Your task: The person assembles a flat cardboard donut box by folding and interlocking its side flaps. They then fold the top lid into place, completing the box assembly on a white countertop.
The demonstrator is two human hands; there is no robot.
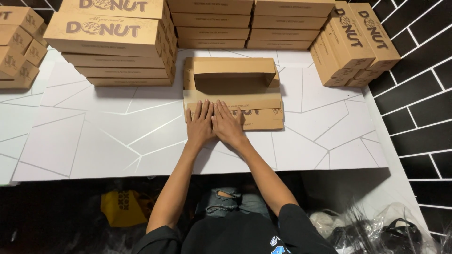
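I work at a white table [94,136] whose top is crossed by thin silvery lines like cracked stone. To my right stands a wall of black tiles [419,94] with white joints, and the floor under the table edge is dark, with a yellow bag [123,207] to the left and clear plastic bags [376,230] to the right.

Finished brown cardboard boxes are stacked along the far side in five groups: small ones at the far left [16,42], a stack of about four wide ones [113,42], two middle stacks of four each [212,23] [292,23], and a leaning group of about three turned on end at the right [353,42].

One half-folded cardboard box [235,89] lies in the middle of the table, straight in front of me. It is plain brown, its far wall folded up into a long hollow trough, its near flap lying flat towards me with dark printed lettering partly covered.

My left hand [200,124] and right hand [228,124] lie side by side on that near flap, touching each other, palms down, fingers stretched out flat and pointing away. Neither closes around anything; both only press on the cardboard.
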